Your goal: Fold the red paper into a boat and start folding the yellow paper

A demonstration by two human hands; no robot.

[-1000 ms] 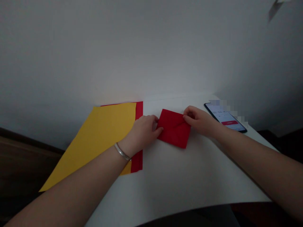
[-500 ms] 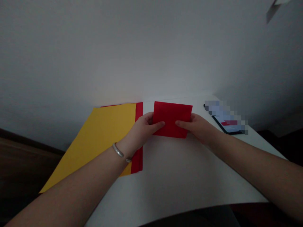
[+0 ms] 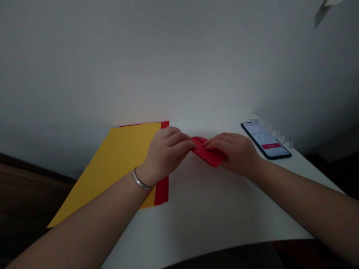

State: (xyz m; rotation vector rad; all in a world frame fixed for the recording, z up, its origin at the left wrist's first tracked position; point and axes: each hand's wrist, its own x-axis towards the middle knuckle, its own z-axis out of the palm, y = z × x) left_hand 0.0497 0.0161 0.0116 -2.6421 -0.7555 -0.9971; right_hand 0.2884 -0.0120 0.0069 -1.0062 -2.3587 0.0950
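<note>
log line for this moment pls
left hand: pinching folded red paper | right hand: pinching it | yellow sheet at left | phone at right

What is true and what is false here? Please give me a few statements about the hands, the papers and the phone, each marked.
1. The left hand and the right hand both grip the folded paper. True.
2. The yellow sheet lies under the red sheet. False: it lies on top of it.
3. The phone has its screen lit. True.
4. The bracelet is on the right wrist. False: it is on the left wrist.
5. The phone lies on the yellow sheet. False: it lies on the table, to the right of the hands.
</note>
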